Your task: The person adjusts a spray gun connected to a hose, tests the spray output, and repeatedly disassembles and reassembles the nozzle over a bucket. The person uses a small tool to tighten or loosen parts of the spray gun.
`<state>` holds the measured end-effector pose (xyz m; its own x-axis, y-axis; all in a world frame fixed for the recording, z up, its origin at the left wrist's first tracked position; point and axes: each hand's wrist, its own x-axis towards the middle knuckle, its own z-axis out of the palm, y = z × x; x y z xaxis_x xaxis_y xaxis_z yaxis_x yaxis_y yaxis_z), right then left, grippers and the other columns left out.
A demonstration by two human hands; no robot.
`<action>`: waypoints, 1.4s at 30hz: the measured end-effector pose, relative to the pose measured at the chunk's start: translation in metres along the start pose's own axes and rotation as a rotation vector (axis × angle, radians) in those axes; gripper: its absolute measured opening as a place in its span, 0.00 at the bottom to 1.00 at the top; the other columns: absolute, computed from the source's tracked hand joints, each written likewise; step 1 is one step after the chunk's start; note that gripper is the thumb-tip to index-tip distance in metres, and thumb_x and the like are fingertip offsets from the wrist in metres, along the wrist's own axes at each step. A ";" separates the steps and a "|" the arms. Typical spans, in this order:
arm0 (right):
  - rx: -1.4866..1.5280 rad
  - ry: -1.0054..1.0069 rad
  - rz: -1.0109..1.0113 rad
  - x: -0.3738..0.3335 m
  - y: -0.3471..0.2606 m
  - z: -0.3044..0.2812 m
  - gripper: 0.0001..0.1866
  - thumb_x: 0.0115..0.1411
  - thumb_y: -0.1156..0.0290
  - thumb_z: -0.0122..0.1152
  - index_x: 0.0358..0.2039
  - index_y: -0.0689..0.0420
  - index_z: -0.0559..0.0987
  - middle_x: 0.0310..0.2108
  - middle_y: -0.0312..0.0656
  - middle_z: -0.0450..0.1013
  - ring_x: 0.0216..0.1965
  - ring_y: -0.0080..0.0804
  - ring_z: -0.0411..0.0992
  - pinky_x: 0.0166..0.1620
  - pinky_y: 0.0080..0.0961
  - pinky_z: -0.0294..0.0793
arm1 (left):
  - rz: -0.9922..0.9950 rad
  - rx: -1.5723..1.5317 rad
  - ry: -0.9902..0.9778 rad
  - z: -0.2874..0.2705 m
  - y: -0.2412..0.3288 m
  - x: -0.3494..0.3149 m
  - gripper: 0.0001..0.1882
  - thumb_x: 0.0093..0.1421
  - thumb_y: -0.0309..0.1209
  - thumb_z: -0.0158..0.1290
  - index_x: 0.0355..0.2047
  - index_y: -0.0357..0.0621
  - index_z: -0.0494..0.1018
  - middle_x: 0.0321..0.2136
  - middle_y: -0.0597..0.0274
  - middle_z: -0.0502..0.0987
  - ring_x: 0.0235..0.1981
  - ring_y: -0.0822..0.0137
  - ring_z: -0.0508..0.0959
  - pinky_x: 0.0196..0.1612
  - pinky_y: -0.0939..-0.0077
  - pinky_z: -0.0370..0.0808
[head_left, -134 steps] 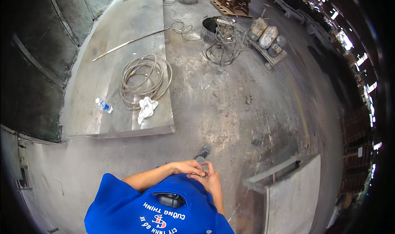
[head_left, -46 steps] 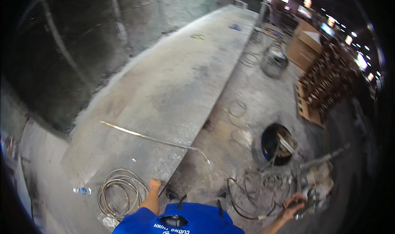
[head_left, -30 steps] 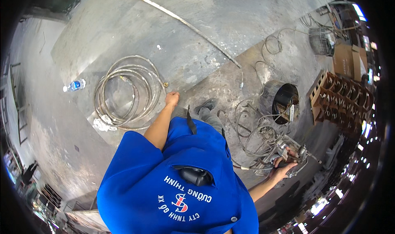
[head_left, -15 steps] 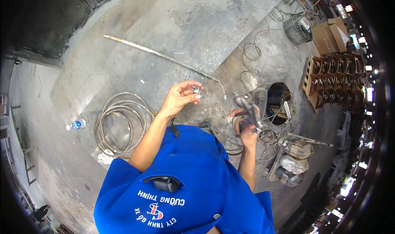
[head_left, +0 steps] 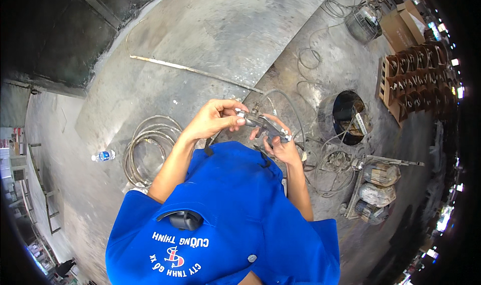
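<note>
In front of my chest, my right hand [head_left: 281, 147] is wrapped round a grey metal spray gun [head_left: 265, 126]. A dark hose [head_left: 295, 108] loops close beside the gun. My left hand [head_left: 215, 118] pinches a small metal nozzle fitting [head_left: 241, 115] between thumb and fingers. That fitting is at the gun's front end; whether it is threaded on, I cannot tell. My fingers partly cover both the fitting and the gun's handle.
A long thin rod [head_left: 195, 71] lies on the concrete floor ahead. To the left are a coiled hose [head_left: 134, 152] and a plastic water bottle [head_left: 103, 156]. On the right stand an open drum [head_left: 328, 115], a motor-like machine [head_left: 377, 195], stacked brown parts [head_left: 413, 79] and a cardboard box [head_left: 401, 30].
My right hand has brought the spray gun leftward and up to my left hand. The nozzle fitting, held apart from it before, now meets the gun's front end.
</note>
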<state>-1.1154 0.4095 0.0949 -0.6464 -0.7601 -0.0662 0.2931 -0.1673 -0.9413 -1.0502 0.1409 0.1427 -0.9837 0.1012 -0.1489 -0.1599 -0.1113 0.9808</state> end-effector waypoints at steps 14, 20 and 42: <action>-0.138 -0.099 -0.087 -0.019 -0.028 -0.034 0.50 0.62 0.35 0.69 0.69 0.65 0.72 0.38 0.42 0.83 0.27 0.15 0.69 0.30 0.18 0.66 | -0.528 -0.235 -0.064 0.039 0.002 0.022 0.28 0.75 0.53 0.55 0.29 0.40 0.79 0.15 0.71 0.69 0.14 0.82 0.59 0.18 0.79 0.51; -0.168 -0.024 -0.069 -0.027 -0.026 -0.035 0.45 0.62 0.38 0.69 0.66 0.64 0.76 0.39 0.40 0.84 0.40 0.24 0.79 0.45 0.26 0.78 | -0.368 0.098 -0.016 0.055 0.012 0.023 0.31 0.76 0.57 0.51 0.30 0.40 0.79 0.15 0.72 0.64 0.18 0.78 0.59 0.22 0.74 0.54; -0.065 -0.045 -0.139 -0.019 -0.028 -0.044 0.34 0.67 0.50 0.72 0.66 0.60 0.78 0.44 0.41 0.85 0.46 0.28 0.81 0.53 0.31 0.81 | 0.069 0.502 0.124 0.067 0.031 0.025 0.15 0.75 0.36 0.53 0.46 0.36 0.80 0.30 0.56 0.80 0.31 0.66 0.78 0.36 0.68 0.74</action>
<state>-1.1422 0.4559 0.1080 -0.6450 -0.7600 0.0799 0.1560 -0.2334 -0.9598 -1.0738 0.2060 0.1777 -0.9978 -0.0113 -0.0661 -0.0655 0.3772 0.9238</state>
